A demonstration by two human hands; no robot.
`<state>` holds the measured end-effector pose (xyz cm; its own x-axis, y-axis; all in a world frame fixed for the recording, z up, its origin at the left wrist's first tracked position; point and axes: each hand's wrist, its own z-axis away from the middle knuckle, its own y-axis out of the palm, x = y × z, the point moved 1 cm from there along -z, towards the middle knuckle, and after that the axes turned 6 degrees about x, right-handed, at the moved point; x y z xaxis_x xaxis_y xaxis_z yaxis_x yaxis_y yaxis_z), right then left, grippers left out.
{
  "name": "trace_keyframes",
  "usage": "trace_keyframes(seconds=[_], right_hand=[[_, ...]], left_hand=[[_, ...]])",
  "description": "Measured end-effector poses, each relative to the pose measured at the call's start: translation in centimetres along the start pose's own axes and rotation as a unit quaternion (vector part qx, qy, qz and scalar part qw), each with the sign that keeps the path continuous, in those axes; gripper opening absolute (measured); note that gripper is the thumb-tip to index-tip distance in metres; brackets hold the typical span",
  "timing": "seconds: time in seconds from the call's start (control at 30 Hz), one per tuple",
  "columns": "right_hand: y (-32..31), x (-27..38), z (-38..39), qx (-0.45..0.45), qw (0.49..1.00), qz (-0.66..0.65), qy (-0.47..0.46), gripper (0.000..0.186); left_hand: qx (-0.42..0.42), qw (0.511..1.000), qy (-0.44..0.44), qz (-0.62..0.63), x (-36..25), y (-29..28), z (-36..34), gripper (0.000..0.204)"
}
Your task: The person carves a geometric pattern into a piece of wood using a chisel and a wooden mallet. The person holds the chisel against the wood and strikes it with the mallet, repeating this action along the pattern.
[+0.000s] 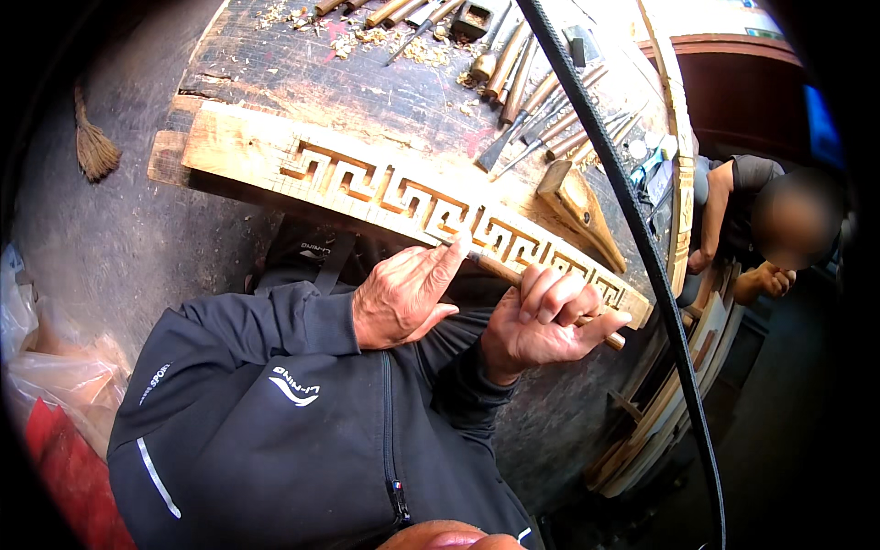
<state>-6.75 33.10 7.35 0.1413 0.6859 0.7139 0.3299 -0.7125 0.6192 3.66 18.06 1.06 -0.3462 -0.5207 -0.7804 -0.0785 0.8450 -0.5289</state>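
Observation:
A long pale wooden board (pixel 266 151) with a pierced key-fret pattern lies along the near edge of a dark workbench (pixel 302 73). My right hand (pixel 545 321) is closed around the wooden handle of a chisel (pixel 497 269), which points up and left at the board's near edge. My left hand (pixel 403 293) rests beside the chisel's front end, with the index finger stretched along the blade toward the carving. The blade's tip is hidden behind that finger.
Several wood-handled chisels (pixel 522 87) and shavings lie at the back of the bench, with a wooden mallet (pixel 577 206) at right. A black cord (pixel 632 211) crosses the view. Another person (pixel 742 220) sits at right. A small broom (pixel 92 147) lies on the floor left.

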Motion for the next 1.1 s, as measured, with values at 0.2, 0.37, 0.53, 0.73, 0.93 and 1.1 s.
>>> trace_keyframes(seconds=[0.2,0.37,0.53,0.73,0.93,1.1], right_hand=[[-0.3,-0.1,0.0,0.025,0.998,0.052,-0.004,0.067],[-0.9,-0.4,-0.1,0.047,0.998,0.034,-0.006,0.063],[-0.6,-0.4,0.1,0.019,0.999,0.042,-0.002,0.067],[-0.6,-0.5,-0.1,0.006,0.999,0.031,0.01,0.067],[-0.4,-0.5,-0.4,0.016,1.0,0.015,0.018,0.068],[0.5,-0.5,-0.7,-0.011,0.999,0.037,0.024,0.069]], left_hand=[[0.0,1.0,0.002,-0.005,0.3,0.2,0.2,0.111],[0.02,1.0,-0.012,0.004,0.3,0.1,0.1,0.11],[0.026,0.999,-0.022,0.01,0.2,0.1,0.1,0.11],[0.017,1.0,-0.023,0.01,0.2,0.1,0.1,0.111],[0.013,1.0,-0.018,0.009,0.2,0.0,0.1,0.113],[0.024,0.999,-0.015,0.018,0.4,-0.1,0.1,0.113]])
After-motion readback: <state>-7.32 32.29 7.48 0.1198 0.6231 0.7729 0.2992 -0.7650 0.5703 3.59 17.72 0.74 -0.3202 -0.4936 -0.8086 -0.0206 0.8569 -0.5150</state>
